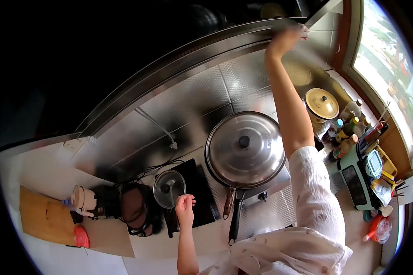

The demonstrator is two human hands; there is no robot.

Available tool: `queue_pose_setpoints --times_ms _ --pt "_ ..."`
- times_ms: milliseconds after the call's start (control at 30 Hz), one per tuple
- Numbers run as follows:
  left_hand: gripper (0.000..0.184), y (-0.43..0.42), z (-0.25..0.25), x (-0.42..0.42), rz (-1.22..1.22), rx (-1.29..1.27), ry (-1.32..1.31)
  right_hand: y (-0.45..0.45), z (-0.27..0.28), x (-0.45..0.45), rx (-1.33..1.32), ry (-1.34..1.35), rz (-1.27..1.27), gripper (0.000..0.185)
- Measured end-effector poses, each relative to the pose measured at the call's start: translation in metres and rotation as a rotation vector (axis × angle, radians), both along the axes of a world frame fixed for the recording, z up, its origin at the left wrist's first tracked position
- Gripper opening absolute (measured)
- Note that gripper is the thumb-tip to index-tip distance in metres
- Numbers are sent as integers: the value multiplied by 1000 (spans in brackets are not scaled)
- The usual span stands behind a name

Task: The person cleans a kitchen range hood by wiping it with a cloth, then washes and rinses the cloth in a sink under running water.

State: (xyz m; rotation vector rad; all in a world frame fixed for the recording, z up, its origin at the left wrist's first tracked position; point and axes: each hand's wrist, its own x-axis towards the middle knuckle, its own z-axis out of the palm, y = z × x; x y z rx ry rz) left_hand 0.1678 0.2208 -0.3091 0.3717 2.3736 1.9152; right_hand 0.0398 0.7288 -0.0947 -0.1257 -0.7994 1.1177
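Hood rim (183,58) curves across the top of my view, above the stove, with a pale thing with red marks (303,32) up against its right-hand stretch; below it a wide pan (212,172) sits under a domed steel lid (257,156), which hides whatever is inside; to its left a small pot is covered by a glass lid (163,178), its contents too dim to name; to its right stands a pot with a yellow lid (322,101), closed, then a cluster of capped bottles (343,149), and a green holder (351,160) with utensils standing in it.

My right hand (285,40) is raised to the rim, bent at the wrist, beside the pale thing; motion blurs it, so I cannot tell whether its fingers are spread or pinching; my left hand (185,211) is low, its fingers loosely curled, overlapping the glass lid's near edge in my view; whether they touch it I cannot tell; my sleeve (314,197) covers part of the counter, and the hood's upper side is lost in black.
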Motion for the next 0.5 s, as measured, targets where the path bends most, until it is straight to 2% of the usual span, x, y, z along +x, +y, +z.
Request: queue_pose_setpoints --times_ms 67,167,200,233,267,367,433,500 --pt "14 -7 -1 7 34 7 -18 -35 1 -18 -63 23 -24 49" --pt "11 -14 1 7 40 6 -52 -160 -4 -37 76 -144 -66 67" --pt "12 -15 3 8 44 11 -37 -197 -17 -57 207 -239 -187 75" --pt "12 -16 5 10 49 14 -27 -238 -32 -76 286 -311 -139 83" --pt "12 -17 5 10 62 21 -29 -270 -39 -74 461 -262 -35 80" --pt "13 -21 7 12 73 39 -18 -276 -44 -58 892 -475 -288 47" --pt "13 -22 7 12 73 53 -30 -230 -54 -69 1184 -420 -467 39" --pt "13 -24 3 14 77 64 -45 -157 -36 -47 1375 -255 -473 27"
